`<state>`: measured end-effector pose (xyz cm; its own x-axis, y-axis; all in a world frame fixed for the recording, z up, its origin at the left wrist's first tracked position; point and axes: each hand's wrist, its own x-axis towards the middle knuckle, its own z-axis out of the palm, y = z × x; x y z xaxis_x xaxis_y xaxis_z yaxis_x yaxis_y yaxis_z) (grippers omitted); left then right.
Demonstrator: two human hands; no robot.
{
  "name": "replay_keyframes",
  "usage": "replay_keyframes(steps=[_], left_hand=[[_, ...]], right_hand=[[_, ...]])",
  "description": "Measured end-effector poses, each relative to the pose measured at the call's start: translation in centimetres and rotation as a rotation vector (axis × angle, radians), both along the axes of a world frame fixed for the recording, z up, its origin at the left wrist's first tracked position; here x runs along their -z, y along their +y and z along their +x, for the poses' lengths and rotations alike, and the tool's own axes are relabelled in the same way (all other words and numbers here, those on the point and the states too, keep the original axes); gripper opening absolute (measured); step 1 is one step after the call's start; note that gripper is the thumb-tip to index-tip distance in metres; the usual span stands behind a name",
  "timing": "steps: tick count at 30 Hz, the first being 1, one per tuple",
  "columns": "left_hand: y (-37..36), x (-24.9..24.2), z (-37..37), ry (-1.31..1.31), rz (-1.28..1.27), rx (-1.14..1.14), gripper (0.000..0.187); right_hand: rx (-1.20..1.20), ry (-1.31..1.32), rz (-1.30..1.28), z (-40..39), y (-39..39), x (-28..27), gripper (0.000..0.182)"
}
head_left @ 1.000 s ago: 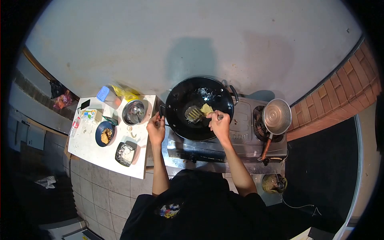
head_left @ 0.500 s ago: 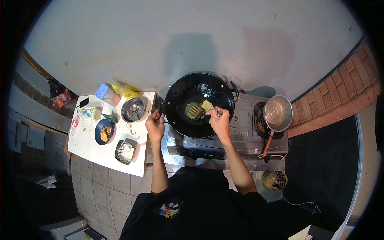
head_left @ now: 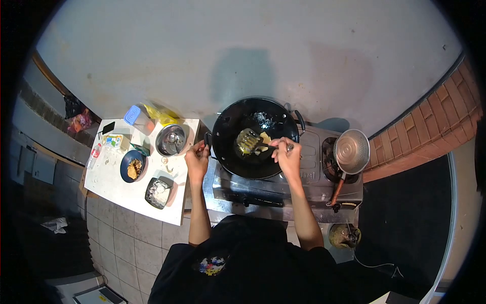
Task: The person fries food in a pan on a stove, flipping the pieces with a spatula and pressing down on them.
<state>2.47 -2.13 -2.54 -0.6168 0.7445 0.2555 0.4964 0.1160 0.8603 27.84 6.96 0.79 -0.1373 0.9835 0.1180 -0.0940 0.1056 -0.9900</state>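
The wok (head_left: pixel 255 137) is sitting on the stove (head_left: pixel 309 172), between the left hand (head_left: pixel 196 158) and the right hand (head_left: pixel 287 156). The spatula (head_left: pixel 249 142) is lying inside the wok, left of the right hand. A metal bowl (head_left: pixel 170 140) and two plates (head_left: pixel 132 165) are standing on the side table (head_left: pixel 121 195), left of the left hand. A saucepan (head_left: pixel 352 151) is resting on the far burner, right of the right hand.

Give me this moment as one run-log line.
left hand: grips wok handle | right hand: holds spatula | spatula: under yellow food in wok | wok: on stove
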Motion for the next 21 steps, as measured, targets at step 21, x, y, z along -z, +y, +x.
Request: replay_keyframes(steps=[21], left_hand=[[0.2,-1.4,0.3,-0.152,-0.109,-0.047,0.025]], right_hand=[[0.043,-0.229,0.039,2.2,-0.6,-0.4,0.027]])
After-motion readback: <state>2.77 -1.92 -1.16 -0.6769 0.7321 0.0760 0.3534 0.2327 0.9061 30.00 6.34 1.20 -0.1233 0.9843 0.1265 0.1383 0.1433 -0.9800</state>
